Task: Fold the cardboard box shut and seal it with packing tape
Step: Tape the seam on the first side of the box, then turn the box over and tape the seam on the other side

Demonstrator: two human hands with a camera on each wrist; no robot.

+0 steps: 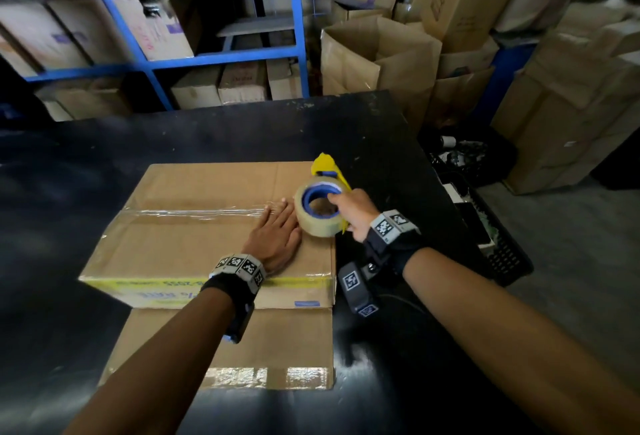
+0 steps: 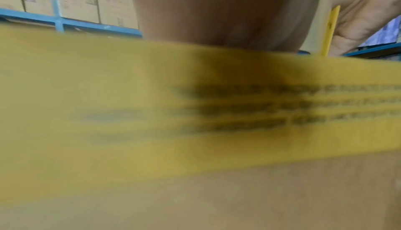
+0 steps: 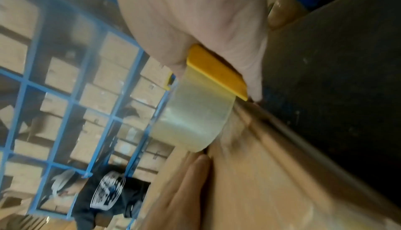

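Observation:
A brown cardboard box [image 1: 194,237] lies on the black table with its top flaps folded shut. A strip of clear tape [image 1: 194,212] runs along the middle seam from the left edge toward the right. My left hand [image 1: 277,228] lies flat on the box top, fingers straight, pressing beside the tape's end. My right hand [image 1: 349,211] grips a yellow tape dispenser [image 1: 329,171] with a clear roll [image 1: 317,216] on a blue core, at the box's right edge. In the right wrist view the roll [image 3: 193,123] touches the box top [image 3: 260,190], with the left fingers [image 3: 186,187] beside it.
A flattened cardboard sheet [image 1: 277,348] lies under the box at the near side. The black table [image 1: 207,136] extends around it. Blue shelving [image 1: 298,19] with cartons stands behind, open cartons [image 1: 377,53] at back right, a black crate [image 1: 502,251] beside the table.

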